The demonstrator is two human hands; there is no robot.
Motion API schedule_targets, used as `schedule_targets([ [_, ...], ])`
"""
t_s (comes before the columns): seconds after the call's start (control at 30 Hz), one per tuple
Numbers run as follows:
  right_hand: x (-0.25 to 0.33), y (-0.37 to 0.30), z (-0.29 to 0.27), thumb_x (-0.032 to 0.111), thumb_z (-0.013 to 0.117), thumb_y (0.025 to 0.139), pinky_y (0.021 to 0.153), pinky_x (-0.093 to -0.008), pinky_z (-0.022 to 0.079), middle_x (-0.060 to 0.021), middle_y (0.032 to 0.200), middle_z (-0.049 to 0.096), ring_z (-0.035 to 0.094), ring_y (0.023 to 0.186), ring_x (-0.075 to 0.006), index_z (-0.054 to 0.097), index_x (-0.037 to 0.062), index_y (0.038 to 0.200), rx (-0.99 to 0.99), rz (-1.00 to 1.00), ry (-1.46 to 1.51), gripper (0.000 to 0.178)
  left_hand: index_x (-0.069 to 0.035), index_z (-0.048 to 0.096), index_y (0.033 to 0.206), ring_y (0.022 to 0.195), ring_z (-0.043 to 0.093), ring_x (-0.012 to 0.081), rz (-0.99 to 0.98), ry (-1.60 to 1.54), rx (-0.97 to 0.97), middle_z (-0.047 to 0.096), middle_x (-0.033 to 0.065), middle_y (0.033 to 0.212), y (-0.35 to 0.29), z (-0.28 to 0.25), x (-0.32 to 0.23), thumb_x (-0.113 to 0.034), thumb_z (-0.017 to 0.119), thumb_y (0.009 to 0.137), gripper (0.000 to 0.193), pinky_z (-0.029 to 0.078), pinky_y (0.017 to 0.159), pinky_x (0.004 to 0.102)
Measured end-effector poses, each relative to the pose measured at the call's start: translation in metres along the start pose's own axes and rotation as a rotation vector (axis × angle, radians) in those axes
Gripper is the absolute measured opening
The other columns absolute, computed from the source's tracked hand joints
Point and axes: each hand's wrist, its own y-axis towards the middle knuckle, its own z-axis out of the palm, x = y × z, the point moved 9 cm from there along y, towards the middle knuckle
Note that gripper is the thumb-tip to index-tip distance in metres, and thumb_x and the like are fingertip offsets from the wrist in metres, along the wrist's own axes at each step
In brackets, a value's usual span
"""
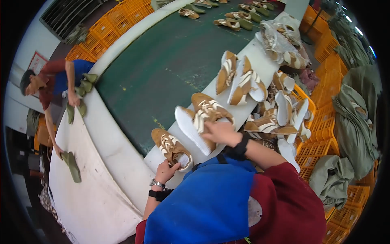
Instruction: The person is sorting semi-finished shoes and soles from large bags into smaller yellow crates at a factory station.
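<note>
On the white ledge before me lies a tan sneaker (pixel 165 142) with white stripes, toe pointing away. My left hand (pixel 165 171) grips its heel, the thumb at the collar opening. To its right, another tan sneaker (pixel 208 106) is held by my right hand (pixel 221 133), whose fingers bend over its side and are partly hidden. Against that one lies a sneaker on its side, its white sole (pixel 191 128) turned toward the left. Just beyond, several more tan sneakers (pixel 240 83) lean on one another along the ledge.
A green conveyor belt (pixel 150 77) runs behind the ledge, with shoes and green shoe lasts (pixel 245 23) at its far end. Right of me, an orange crate (pixel 302 97) overflows with sneakers. A co-worker (pixel 55 81) at left handles green lasts (pixel 73 166) on a white surface (pixel 97 191).
</note>
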Motion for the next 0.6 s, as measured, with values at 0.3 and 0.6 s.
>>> schedule_targets([
  [0.3,-0.082,0.015,-0.13,0.032,0.061,0.075,0.074,-0.0415,0.046,-0.0183,0.098,0.059,0.058,0.088,-0.0347,0.046,0.0073,0.12,-0.994,0.157,-0.186,0.054,0.002,0.063,0.09,0.057,0.064,0.024,-0.019,0.25,0.08,0.063,0.0141,0.063,-0.003,-0.014,-0.004,-0.043,0.063,0.076,0.048,0.051,0.058,0.0336],
  [0.6,-0.238,0.0,-0.067,0.011,0.066,0.07,0.087,-0.0311,0.042,-0.0163,0.114,0.052,0.052,0.105,-0.0235,0.038,-0.003,0.124,-0.997,0.465,1.11,0.062,-0.002,0.061,0.099,0.064,0.064,0.0276,0.429,0.188,-0.333,0.065,0.0136,0.07,-0.015,-0.071,-0.139,-0.02,0.064,0.077,0.028,0.051,0.06,0.0341],
])
